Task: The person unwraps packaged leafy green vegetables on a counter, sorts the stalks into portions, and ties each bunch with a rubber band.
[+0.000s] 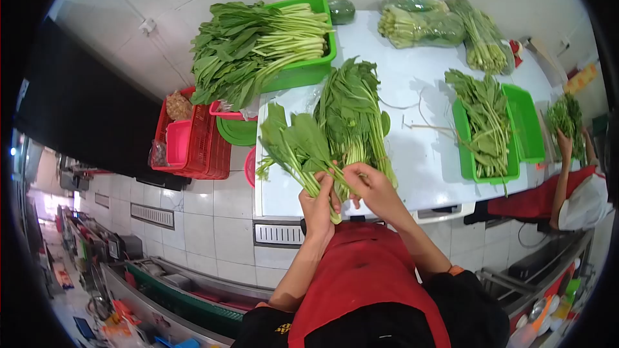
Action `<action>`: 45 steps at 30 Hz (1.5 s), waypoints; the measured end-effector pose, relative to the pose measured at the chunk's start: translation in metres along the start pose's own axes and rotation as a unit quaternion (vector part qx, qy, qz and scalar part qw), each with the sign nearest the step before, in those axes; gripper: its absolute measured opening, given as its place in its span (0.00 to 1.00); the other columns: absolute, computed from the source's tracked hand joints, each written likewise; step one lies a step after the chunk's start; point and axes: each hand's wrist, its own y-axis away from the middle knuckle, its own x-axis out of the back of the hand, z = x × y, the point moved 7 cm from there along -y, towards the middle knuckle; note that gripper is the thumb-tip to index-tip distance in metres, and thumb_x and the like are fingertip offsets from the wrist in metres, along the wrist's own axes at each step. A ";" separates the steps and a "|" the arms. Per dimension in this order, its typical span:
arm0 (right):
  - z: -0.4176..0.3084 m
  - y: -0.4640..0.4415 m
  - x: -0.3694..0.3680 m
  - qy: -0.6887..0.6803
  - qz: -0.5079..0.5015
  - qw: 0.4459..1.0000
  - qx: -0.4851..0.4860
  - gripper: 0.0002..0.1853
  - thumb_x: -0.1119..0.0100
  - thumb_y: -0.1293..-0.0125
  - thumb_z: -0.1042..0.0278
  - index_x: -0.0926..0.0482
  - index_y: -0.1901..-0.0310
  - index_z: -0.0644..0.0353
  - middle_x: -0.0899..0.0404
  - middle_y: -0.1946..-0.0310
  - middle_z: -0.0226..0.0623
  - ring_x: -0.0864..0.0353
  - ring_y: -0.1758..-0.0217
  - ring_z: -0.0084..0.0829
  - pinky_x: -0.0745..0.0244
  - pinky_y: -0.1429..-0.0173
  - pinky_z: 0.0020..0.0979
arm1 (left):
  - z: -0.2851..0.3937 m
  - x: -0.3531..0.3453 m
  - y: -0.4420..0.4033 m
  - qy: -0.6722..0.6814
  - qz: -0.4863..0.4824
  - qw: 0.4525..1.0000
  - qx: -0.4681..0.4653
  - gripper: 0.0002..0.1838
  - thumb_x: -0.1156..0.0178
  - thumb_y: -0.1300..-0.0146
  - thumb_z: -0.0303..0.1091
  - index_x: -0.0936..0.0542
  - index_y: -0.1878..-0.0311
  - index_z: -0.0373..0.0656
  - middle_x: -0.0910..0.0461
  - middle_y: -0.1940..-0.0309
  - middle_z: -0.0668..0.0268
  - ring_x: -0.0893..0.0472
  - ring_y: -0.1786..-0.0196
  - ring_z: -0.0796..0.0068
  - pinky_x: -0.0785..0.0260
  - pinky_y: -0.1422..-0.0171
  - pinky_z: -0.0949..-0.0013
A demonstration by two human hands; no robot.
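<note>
My left hand (317, 209) is closed around the stems of a small bunch of leafy greens (293, 148), held above the table's near edge with the leaves pointing up and left. My right hand (374, 188) is beside it, its thumb and fingers pinching a leaf stalk at the right side of that bunch. Just beyond my hands, a larger pile of leafy greens (351, 113) lies on the white table (419, 148), leaves away from me and stems toward me. At the back left a green bin (300, 74) is heaped with long-stemmed greens (251, 45).
Wrapped vegetable bundles (422, 26) lie along the wall. On the right, a green basket (496, 179) holds loose greens and stalks, with another green basket (525, 125) beside it. A co-worker in a red apron (535, 196) handles greens there. A red crate (209, 148) stands left of the table.
</note>
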 end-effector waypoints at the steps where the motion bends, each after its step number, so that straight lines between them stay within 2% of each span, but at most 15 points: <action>1: -0.008 -0.001 -0.001 -0.007 -0.007 0.998 0.063 0.13 0.36 0.29 0.65 0.20 0.49 0.63 0.19 0.68 0.34 0.23 0.74 0.19 0.28 0.74 0.22 | 0.004 0.001 -0.002 -0.010 0.047 0.999 -0.015 0.15 0.42 0.25 0.36 0.22 0.43 0.37 0.29 0.81 0.72 0.35 0.85 0.85 0.44 0.82 0.78; 2: -0.013 0.001 0.002 0.042 -0.004 0.996 0.084 0.15 0.33 0.32 0.67 0.20 0.49 0.66 0.18 0.62 0.37 0.19 0.66 0.21 0.25 0.68 0.23 | 0.005 0.002 -0.003 0.004 0.072 0.997 -0.035 0.13 0.41 0.26 0.36 0.21 0.48 0.36 0.27 0.80 0.70 0.33 0.85 0.84 0.44 0.82 0.78; 5: -0.001 -0.010 0.013 -0.003 -0.006 0.999 0.037 0.16 0.32 0.32 0.66 0.21 0.49 0.68 0.17 0.60 0.37 0.19 0.61 0.21 0.24 0.66 0.22 | 0.014 -0.009 0.002 -0.027 0.099 0.992 -0.072 0.11 0.41 0.26 0.36 0.22 0.52 0.36 0.24 0.76 0.68 0.33 0.84 0.85 0.44 0.82 0.78; 9: -0.007 -0.020 0.026 -0.115 0.023 0.990 0.081 0.16 0.32 0.32 0.67 0.20 0.49 0.68 0.17 0.59 0.37 0.19 0.59 0.21 0.23 0.60 0.23 | 0.018 -0.024 0.001 0.000 0.099 0.989 -0.109 0.10 0.40 0.26 0.35 0.24 0.53 0.37 0.22 0.71 0.66 0.33 0.84 0.85 0.44 0.82 0.78; 12: -0.011 -0.024 0.028 -0.068 -0.002 0.991 0.113 0.14 0.32 0.32 0.69 0.20 0.50 0.68 0.17 0.59 0.36 0.18 0.59 0.21 0.23 0.56 0.24 | 0.017 -0.024 -0.001 -0.022 0.122 0.986 -0.115 0.10 0.39 0.27 0.33 0.25 0.52 0.37 0.21 0.68 0.65 0.33 0.83 0.85 0.43 0.82 0.78; 14: -0.033 -0.018 0.015 0.143 -0.055 0.970 0.188 0.13 0.33 0.32 0.70 0.20 0.51 0.68 0.17 0.58 0.34 0.19 0.59 0.21 0.24 0.54 0.24 | 0.022 -0.021 -0.001 -0.040 0.150 0.980 -0.125 0.10 0.37 0.29 0.32 0.26 0.54 0.37 0.22 0.69 0.68 0.32 0.83 0.86 0.42 0.82 0.77; 17: -0.019 -0.027 0.018 -0.003 -0.035 0.986 0.163 0.13 0.32 0.33 0.70 0.20 0.50 0.67 0.17 0.58 0.33 0.20 0.60 0.21 0.24 0.55 0.24 | 0.021 -0.021 -0.003 -0.048 0.149 0.980 -0.121 0.11 0.36 0.29 0.32 0.27 0.53 0.37 0.22 0.68 0.69 0.32 0.83 0.86 0.42 0.82 0.77; 22: -0.007 -0.034 0.026 -0.006 -0.015 0.992 0.123 0.11 0.36 0.30 0.71 0.22 0.50 0.66 0.18 0.62 0.32 0.21 0.63 0.20 0.25 0.58 0.25 | 0.017 -0.030 -0.008 -0.039 0.150 0.980 -0.122 0.13 0.35 0.30 0.33 0.26 0.50 0.37 0.22 0.66 0.69 0.31 0.81 0.87 0.42 0.81 0.78; 24: -0.016 -0.033 0.028 -0.038 -0.004 0.990 0.135 0.10 0.39 0.28 0.71 0.24 0.50 0.65 0.19 0.64 0.32 0.22 0.65 0.20 0.25 0.59 0.25 | 0.014 -0.036 -0.014 -0.036 0.083 0.989 -0.113 0.16 0.36 0.29 0.34 0.30 0.46 0.38 0.21 0.61 0.67 0.32 0.80 0.88 0.44 0.81 0.79; 28: -0.013 -0.033 0.029 0.015 -0.072 0.996 0.045 0.13 0.51 0.21 0.63 0.29 0.46 0.64 0.22 0.67 0.31 0.27 0.69 0.20 0.31 0.64 0.23 | 0.011 -0.034 -0.022 -0.062 0.069 0.993 -0.076 0.15 0.40 0.26 0.37 0.30 0.46 0.38 0.21 0.60 0.66 0.33 0.80 0.87 0.45 0.81 0.79; 30: -0.009 -0.035 0.034 0.069 -0.083 0.994 0.027 0.16 0.55 0.19 0.59 0.30 0.44 0.64 0.22 0.67 0.31 0.28 0.70 0.20 0.32 0.65 0.23 | 0.015 -0.029 -0.021 -0.039 0.113 0.991 -0.054 0.16 0.44 0.23 0.43 0.29 0.46 0.41 0.22 0.61 0.66 0.34 0.81 0.86 0.46 0.81 0.79; 34: 0.001 -0.051 0.053 -0.019 -0.050 0.998 0.014 0.18 0.58 0.18 0.55 0.31 0.43 0.63 0.30 0.70 0.26 0.33 0.71 0.17 0.37 0.66 0.20 | 0.027 0.002 -0.029 0.028 0.192 0.977 -0.087 0.16 0.48 0.23 0.49 0.30 0.46 0.47 0.27 0.65 0.68 0.35 0.81 0.85 0.48 0.80 0.77; 36: -0.013 -0.056 0.060 -0.111 -0.068 0.991 -0.020 0.19 0.60 0.17 0.51 0.29 0.47 0.60 0.38 0.75 0.24 0.45 0.75 0.14 0.46 0.71 0.19 | 0.023 0.032 -0.038 0.048 0.219 0.968 -0.108 0.16 0.48 0.23 0.49 0.30 0.48 0.47 0.29 0.68 0.70 0.37 0.82 0.85 0.48 0.81 0.76; 42: -0.025 -0.074 0.071 -0.106 -0.085 0.987 -0.082 0.19 0.58 0.18 0.50 0.29 0.45 0.59 0.41 0.76 0.21 0.47 0.78 0.14 0.48 0.74 0.20 | 0.015 0.075 -0.025 0.069 0.262 0.956 -0.109 0.13 0.49 0.22 0.49 0.31 0.51 0.49 0.31 0.72 0.72 0.40 0.82 0.84 0.48 0.79 0.76; 45: -0.063 -0.088 0.066 0.007 -0.090 0.996 0.018 0.15 0.55 0.19 0.54 0.30 0.45 0.57 0.39 0.75 0.20 0.43 0.77 0.14 0.46 0.73 0.19 | 0.014 0.079 -0.016 0.082 0.276 0.952 -0.102 0.13 0.49 0.22 0.48 0.31 0.51 0.49 0.32 0.72 0.72 0.39 0.82 0.84 0.48 0.79 0.76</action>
